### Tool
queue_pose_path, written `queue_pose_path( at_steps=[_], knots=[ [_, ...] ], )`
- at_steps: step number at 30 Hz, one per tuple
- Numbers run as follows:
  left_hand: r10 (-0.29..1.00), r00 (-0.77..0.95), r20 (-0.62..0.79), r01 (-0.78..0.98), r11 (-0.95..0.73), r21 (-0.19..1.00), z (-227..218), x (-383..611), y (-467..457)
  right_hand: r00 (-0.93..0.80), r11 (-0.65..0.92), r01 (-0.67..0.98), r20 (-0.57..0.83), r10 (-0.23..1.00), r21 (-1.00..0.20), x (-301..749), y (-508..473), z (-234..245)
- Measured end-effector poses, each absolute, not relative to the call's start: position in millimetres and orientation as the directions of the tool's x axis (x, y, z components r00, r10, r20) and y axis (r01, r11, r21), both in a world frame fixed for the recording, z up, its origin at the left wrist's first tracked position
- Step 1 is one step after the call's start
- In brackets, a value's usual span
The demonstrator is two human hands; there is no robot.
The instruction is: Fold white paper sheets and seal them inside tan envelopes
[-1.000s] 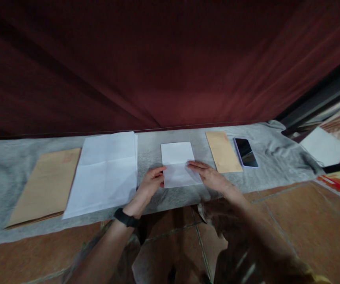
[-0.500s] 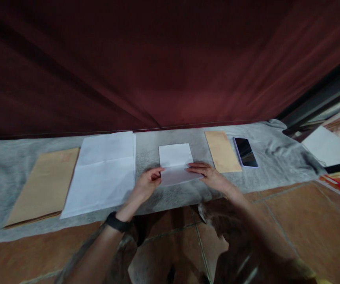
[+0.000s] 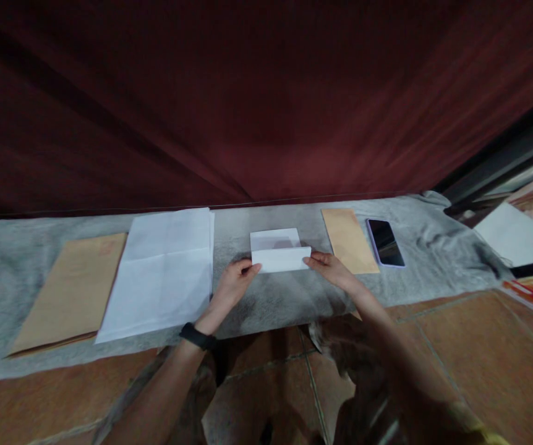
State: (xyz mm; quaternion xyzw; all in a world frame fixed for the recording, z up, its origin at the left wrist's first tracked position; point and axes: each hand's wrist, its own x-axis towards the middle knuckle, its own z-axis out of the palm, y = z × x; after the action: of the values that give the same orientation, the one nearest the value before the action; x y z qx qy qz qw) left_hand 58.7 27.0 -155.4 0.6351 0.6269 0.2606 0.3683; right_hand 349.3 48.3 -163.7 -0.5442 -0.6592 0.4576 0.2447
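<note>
A white sheet of paper (image 3: 279,260) lies in front of me on the grey cloth, its near part folded up and over toward the far part. My left hand (image 3: 235,281) pinches the left end of the fold between thumb and fingers. At the right end, my right hand (image 3: 330,269) grips the same flap. A small brown envelope (image 3: 350,240) lies just beyond my right hand. To the left of my left hand is a stack of larger white paper sheets (image 3: 162,278) with a crease across the top one.
Large brown envelopes (image 3: 72,290) lie at the far left, partly beside the white stack. A phone (image 3: 386,242) in a light purple case is at the right. The grey cloth (image 3: 289,303) ends above a tiled floor (image 3: 470,334). A dark red curtain (image 3: 266,111) hangs behind.
The near part of the paper has been folded up and away from me, making it shorter. My right hand has moved from lying over the paper to gripping its right edge.
</note>
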Motion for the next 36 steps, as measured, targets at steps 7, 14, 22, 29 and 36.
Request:
queue_pose_path(
  at_steps=[7, 14, 22, 29, 36],
  knots=[
    [0.992, -0.056, -0.116, 0.802, 0.114, 0.586, -145, 74, 28, -0.127, 0.052, 0.749, -0.066, 0.990, -0.661, 328, 54, -165],
    [0.967, -0.185, -0.172, 0.854, 0.245, 0.459, -139, 83, 36, -0.046, 0.002, 0.926, -0.110, 0.993, -0.378, 311, 56, -157],
    [0.954, -0.254, -0.161, 0.847, 0.300, 0.440, -142, 86, 45, 0.109, -0.152, 0.956, -0.177, 0.978, -0.252, 299, 63, -152],
    [0.962, -0.210, -0.176, 0.767, 0.273, 0.581, -144, 81, 47, 0.123, -0.168, 0.948, -0.175, 0.977, -0.271, 299, 69, -153],
    [0.972, -0.145, -0.184, 0.667, 0.233, 0.708, -153, 70, 47, 0.133, -0.182, 0.934, -0.175, 0.976, -0.306, 296, 72, -152]
  ],
)
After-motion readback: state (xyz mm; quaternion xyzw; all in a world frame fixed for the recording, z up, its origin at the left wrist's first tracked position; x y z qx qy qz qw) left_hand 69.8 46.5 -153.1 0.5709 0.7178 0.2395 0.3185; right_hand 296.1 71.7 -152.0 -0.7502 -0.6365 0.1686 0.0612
